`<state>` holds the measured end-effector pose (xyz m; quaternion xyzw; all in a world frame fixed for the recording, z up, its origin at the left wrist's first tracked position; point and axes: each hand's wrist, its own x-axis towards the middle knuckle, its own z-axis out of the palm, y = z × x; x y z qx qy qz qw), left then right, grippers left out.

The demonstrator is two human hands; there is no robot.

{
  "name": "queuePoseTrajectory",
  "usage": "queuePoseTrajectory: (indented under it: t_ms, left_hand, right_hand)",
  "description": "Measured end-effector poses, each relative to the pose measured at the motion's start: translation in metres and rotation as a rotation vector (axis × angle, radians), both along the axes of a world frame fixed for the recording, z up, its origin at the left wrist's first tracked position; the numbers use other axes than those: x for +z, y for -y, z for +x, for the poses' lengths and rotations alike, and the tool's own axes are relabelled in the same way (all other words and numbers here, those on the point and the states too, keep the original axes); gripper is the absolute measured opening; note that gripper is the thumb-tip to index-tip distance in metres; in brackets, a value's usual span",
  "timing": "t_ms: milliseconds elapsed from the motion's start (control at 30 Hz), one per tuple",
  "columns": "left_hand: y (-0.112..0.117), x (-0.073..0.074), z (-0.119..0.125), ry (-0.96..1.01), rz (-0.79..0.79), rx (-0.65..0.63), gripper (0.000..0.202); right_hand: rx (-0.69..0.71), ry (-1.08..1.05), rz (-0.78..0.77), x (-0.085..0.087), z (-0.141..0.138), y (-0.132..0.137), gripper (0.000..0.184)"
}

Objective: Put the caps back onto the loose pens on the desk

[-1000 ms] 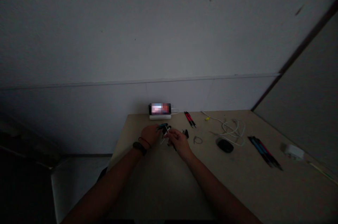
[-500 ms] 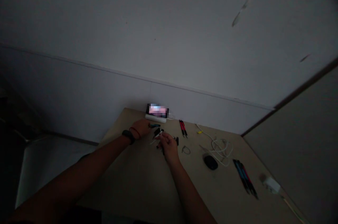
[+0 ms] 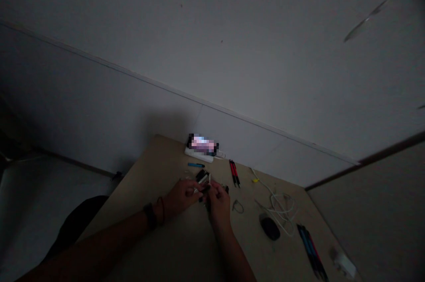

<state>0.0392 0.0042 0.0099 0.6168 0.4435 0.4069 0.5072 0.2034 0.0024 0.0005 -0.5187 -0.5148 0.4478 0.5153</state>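
My left hand (image 3: 182, 194) and my right hand (image 3: 219, 198) meet over the table, fingertips pinched close together. Between them is a small dark part (image 3: 206, 188), too dim to name, and both hands seem to grip it. A thin white piece (image 3: 209, 179) stands up by the right fingers; whether it is held, I cannot tell. Just beyond lies a small black object (image 3: 200, 175), partly hidden along with other little pieces. Farther back, a blue pen-like tube (image 3: 195, 165) rests on the tabletop, touched by neither hand.
A lit phone (image 3: 203, 144) leans on a white block (image 3: 199, 155) against the wall. To the right are red-and-black pens (image 3: 234, 173), a small loop of cable (image 3: 237, 206), a white cable (image 3: 280, 209), a black mouse (image 3: 270, 227), more pens (image 3: 311, 251) and a white plug (image 3: 345, 265).
My left hand has left the blue tube, which now lies on the table, and has come back to meet my right hand. The camera view has shifted and tilted slightly.
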Motion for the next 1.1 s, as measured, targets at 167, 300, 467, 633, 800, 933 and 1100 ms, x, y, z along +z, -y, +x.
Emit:
queuePoseTrajectory:
  t_ms: [167, 300, 467, 633, 800, 933, 1100]
  left_hand:
    - [0.0, -0.001, 0.001, 0.061, -0.074, 0.017, 0.024]
    - [-0.001, -0.003, 0.001, 0.052, -0.1, 0.017, 0.025]
    - [-0.004, -0.006, -0.001, 0.032, -0.109, 0.018, 0.025]
    - [-0.006, -0.004, -0.002, -0.009, -0.149, -0.02, 0.028]
    - [-0.003, 0.002, -0.001, -0.069, -0.127, -0.021, 0.025]
    - [-0.002, 0.006, -0.001, -0.101, -0.106, -0.035, 0.025]
    - [-0.003, 0.007, -0.002, -0.135, -0.091, -0.022, 0.027]
  right_hand:
    - [-0.053, -0.016, -0.054, 0.011, -0.007, 0.004, 0.041]
    - [-0.047, -0.012, -0.08, 0.015, -0.006, 0.005, 0.045]
    - [-0.027, -0.056, -0.124, 0.017, -0.007, 0.006, 0.047]
    - [-0.014, -0.094, -0.171, 0.017, -0.007, 0.007, 0.045]
    - [0.004, -0.118, -0.167, 0.013, -0.007, 0.006, 0.043]
    - [-0.005, -0.117, -0.172, 0.012, -0.008, 0.005, 0.042]
    - [-0.013, -0.156, -0.171, 0.012, -0.009, 0.004, 0.04]
